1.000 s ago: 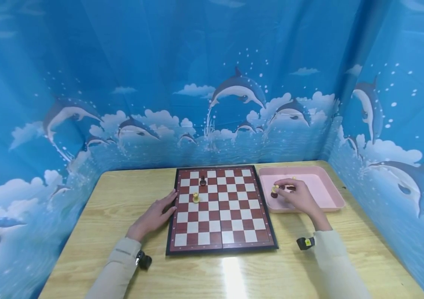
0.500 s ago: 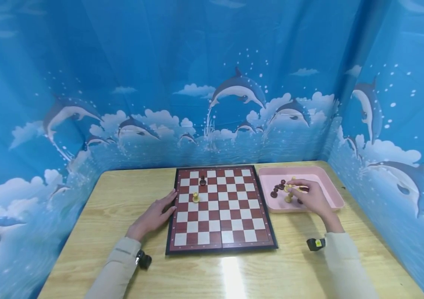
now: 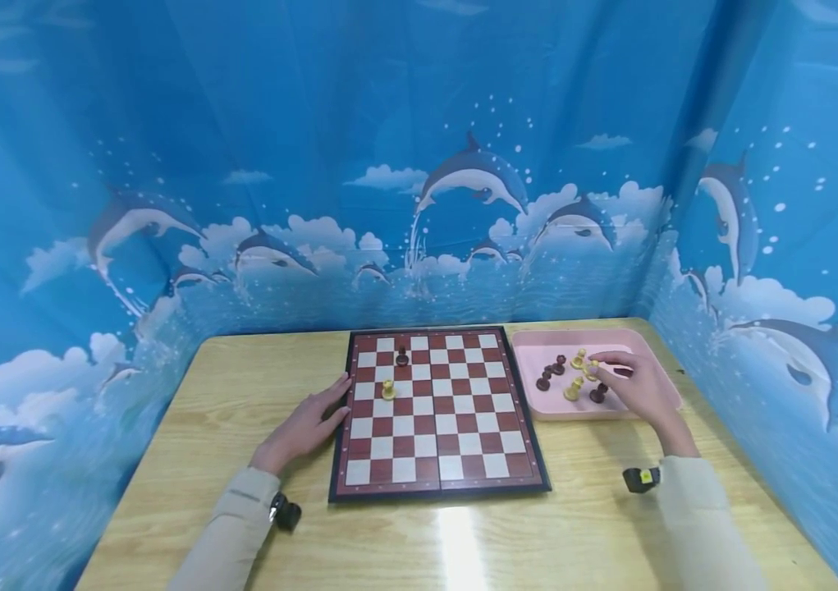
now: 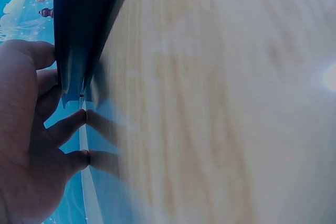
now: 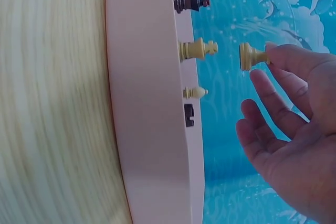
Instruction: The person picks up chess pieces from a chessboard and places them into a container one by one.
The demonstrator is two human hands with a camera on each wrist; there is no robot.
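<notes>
My right hand (image 3: 640, 386) is over the pink tray (image 3: 653, 402), pinching a pale yellow chess piece (image 5: 247, 56) by its top between thumb and index finger. In the right wrist view the piece's base hangs clear of the pieces below; its kind is partly hidden by the fingertips. At the left edge of the red-and-white chessboard (image 3: 469, 443) my left hand (image 3: 304, 431) rests with its fingers extended, touching the board's side. A dark chess piece (image 3: 401, 358) and a yellow one (image 3: 388, 390) stand on the board's left half.
In the tray are several other chess pieces, among them dark ones (image 3: 544, 381) at the left, a yellow king (image 5: 197, 50) and another dark piece (image 3: 599, 394) near the hand. A wooden table (image 3: 241, 386) bears all this. A blue dolphin-print curtain (image 3: 359, 164) encloses it.
My right hand has moved rightward across the tray with the yellow piece pinched, uncovering pieces at the tray's left. The left hand and the board stay where they were.
</notes>
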